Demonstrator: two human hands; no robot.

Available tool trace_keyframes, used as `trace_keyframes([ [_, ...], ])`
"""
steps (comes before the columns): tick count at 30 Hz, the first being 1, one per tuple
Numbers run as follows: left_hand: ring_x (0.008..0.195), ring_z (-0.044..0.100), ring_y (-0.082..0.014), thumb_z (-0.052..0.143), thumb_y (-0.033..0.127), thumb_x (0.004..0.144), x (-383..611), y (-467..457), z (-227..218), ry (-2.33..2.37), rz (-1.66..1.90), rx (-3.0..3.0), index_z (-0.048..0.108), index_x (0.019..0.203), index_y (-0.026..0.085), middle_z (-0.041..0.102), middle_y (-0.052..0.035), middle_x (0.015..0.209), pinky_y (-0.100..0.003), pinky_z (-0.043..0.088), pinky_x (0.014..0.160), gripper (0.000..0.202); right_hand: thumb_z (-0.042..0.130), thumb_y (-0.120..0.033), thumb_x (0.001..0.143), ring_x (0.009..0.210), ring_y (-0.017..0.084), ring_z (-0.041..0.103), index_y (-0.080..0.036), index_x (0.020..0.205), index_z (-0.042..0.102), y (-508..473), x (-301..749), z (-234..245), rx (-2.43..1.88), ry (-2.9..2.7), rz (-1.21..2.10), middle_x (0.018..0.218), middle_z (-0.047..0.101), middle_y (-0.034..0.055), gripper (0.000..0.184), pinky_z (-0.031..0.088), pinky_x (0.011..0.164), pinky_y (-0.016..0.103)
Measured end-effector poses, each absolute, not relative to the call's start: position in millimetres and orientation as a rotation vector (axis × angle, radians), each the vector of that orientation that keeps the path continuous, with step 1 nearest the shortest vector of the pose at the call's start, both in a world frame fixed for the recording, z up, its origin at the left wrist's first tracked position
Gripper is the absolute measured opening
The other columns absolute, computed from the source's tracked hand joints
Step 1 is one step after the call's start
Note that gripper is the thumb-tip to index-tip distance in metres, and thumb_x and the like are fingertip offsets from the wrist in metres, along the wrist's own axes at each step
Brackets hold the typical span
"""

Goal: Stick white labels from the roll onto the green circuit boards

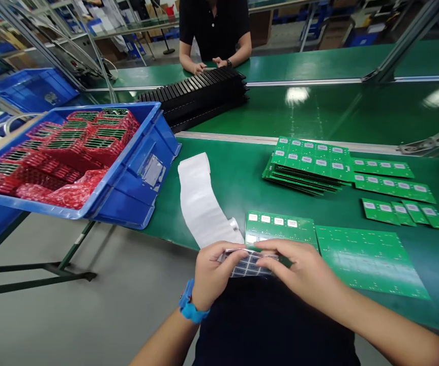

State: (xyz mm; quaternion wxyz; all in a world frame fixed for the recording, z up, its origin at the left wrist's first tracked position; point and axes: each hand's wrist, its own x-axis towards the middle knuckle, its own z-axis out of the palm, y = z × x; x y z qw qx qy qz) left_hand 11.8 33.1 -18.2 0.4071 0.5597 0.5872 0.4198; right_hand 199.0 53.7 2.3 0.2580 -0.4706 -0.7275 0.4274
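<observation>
Close to my body, both hands hold a clear plastic packet with rows of small dark rectangles (252, 266). My left hand (213, 272) pinches its left end between thumb and fingers. At the other end, my right hand (299, 262) grips the top edge and side. What the dark rectangles are I cannot make out. Just beyond the hands lies a green circuit board panel with white labels (303, 230), partly hidden by my right hand. Beside it is a green panel without labels (368, 259). A long strip of white label tape (196, 190) curves across the table at left.
A stack of labelled circuit boards (311, 157) stands at right, with smaller board pieces (394, 187) beside it. A blue crate (127, 188) at left holds boards in red bubble wrap (70, 190). Black slotted trays (204, 94) lie before a person (214, 30) across the table.
</observation>
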Motion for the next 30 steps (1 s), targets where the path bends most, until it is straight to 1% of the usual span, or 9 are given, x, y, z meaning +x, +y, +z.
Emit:
trace_keyframes([
  [2,0.073,0.066,-0.0149,0.065,0.025,0.077,13.1,33.6,-18.2,1.499,1.052,1.445,0.072,0.078,0.022,0.072,-0.0002,0.077,-0.021,0.051,0.066,0.008,0.060,-0.024,0.081,0.079,0.014,0.060,-0.024,0.102,0.060,55.0,203.5,2.3,-1.255,-1.999,1.119,0.090,0.066,0.0007,0.022,0.048,0.072,0.028],
  [5,0.071,0.066,-0.0144,0.064,0.025,0.078,14.7,33.7,-19.6,1.535,1.033,1.549,0.072,0.077,0.022,0.072,0.0007,0.075,-0.021,0.051,0.066,0.008,0.051,-0.022,0.087,0.078,0.015,0.056,-0.022,0.093,0.062,54.5,207.5,1.8,-1.127,-2.079,0.979,0.085,0.060,0.0032,0.013,0.047,0.068,0.029],
  [9,0.057,0.062,-0.0120,0.065,0.027,0.076,15.4,33.9,-22.5,1.624,1.044,1.646,0.069,0.066,0.020,0.068,0.0028,0.061,-0.020,0.048,0.056,0.012,0.045,-0.015,0.088,0.071,0.016,0.050,-0.021,0.089,0.065,50.1,214.7,2.1,-0.946,-2.169,0.719,0.072,0.058,0.0031,0.021,0.043,0.063,0.031],
  [12,0.054,0.060,-0.0111,0.067,0.027,0.075,14.3,36.2,-21.5,1.581,1.000,1.691,0.068,0.064,0.020,0.067,0.0032,0.059,-0.019,0.046,0.052,0.012,0.047,-0.020,0.087,0.074,0.015,0.052,-0.021,0.082,0.064,58.4,236.5,5.3,-1.114,-2.032,0.775,0.073,0.059,0.0027,0.018,0.043,0.066,0.031],
  [16,0.062,0.063,-0.0122,0.067,0.025,0.075,16.0,40.9,-17.5,1.318,0.773,1.753,0.070,0.070,0.022,0.070,0.0018,0.066,-0.019,0.049,0.058,0.007,0.051,-0.032,0.083,0.077,0.017,0.057,-0.020,0.072,0.061,92.4,283.0,3.8,-1.691,-1.850,0.984,0.080,0.063,0.0030,0.019,0.044,0.068,0.031],
  [20,0.079,0.066,-0.0151,0.065,0.026,0.077,23.0,42.7,-21.3,1.195,0.607,1.734,0.072,0.078,0.023,0.072,-0.0008,0.083,-0.023,0.052,0.073,0.007,0.054,-0.034,0.078,0.066,0.015,0.056,-0.019,0.072,0.063,119.1,304.1,-8.2,-1.857,-1.958,1.204,0.072,0.063,0.0007,0.018,0.043,0.063,0.029],
  [24,0.093,0.064,-0.0177,0.064,0.028,0.078,27.3,41.8,-28.2,1.208,0.567,1.726,0.072,0.084,0.024,0.071,-0.0015,0.096,-0.028,0.051,0.086,0.010,0.052,-0.032,0.079,0.066,0.014,0.055,-0.020,0.070,0.063,120.8,297.4,-17.5,-1.896,-2.054,1.089,0.074,0.062,0.0001,0.018,0.041,0.068,0.031],
  [27,0.094,0.064,-0.0185,0.064,0.029,0.078,27.7,42.1,-28.7,1.222,0.547,1.718,0.071,0.085,0.024,0.071,-0.0017,0.096,-0.031,0.050,0.088,0.011,0.052,-0.030,0.078,0.074,0.017,0.054,-0.020,0.069,0.062,114.9,293.0,-21.6,-1.882,-2.100,0.994,0.076,0.061,0.0015,0.016,0.038,0.076,0.036],
  [30,0.093,0.064,-0.0181,0.061,0.028,0.081,27.9,42.5,-27.1,1.235,0.542,1.698,0.070,0.085,0.023,0.071,-0.0016,0.095,-0.030,0.051,0.087,0.011,0.053,-0.026,0.077,0.077,0.020,0.050,-0.021,0.070,0.061,108.6,293.2,-25.2,-1.804,-2.233,0.698,0.073,0.058,0.0031,0.012,0.034,0.079,0.040],
])
